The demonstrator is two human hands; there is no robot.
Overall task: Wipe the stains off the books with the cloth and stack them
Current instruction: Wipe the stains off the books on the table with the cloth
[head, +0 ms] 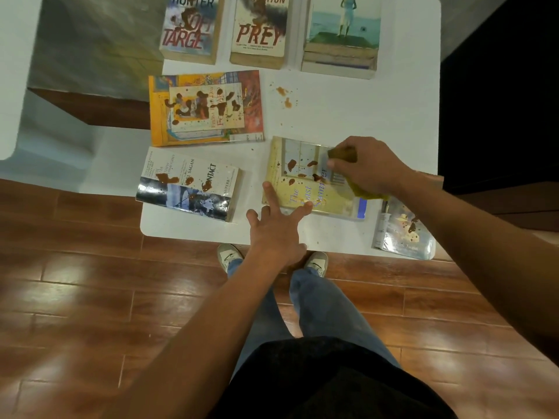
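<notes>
1. Fingers of the right hand curled around a yellow cloth, its brown-soiled end poking out past the knuckles, pressed onto the right part of the pale yellow book.
2. Fingers of the left hand spread straight and released, tips resting on the near-left edge of that same book, grasping nothing.
3. Pale yellow book lying flat near the front of the white counter, dotted with brown stains around its middle.
4. Left of it, apart: a paperback reading "CONTACT", flat, stained brown, one corner overhanging the counter's front edge.
5. Behind that: a large yellow-orange book, flat, blotched with dark brown across its central picture.
6. Along the far edge, side by side: a thick paperback reading "TARGE" and another reading "PREY", both stained on their covers.
7. Right of those: a short stack of books, top cover showing a figure before a sea, no stain visible on it.
8. At the front right corner, partly under the right forearm: a glossy book with a brown drip on it.
9. Brown spatter on the bare counter between the large book and the stack.
10. Below: reddish wooden floor, blue trousers and two pale shoes.
</notes>
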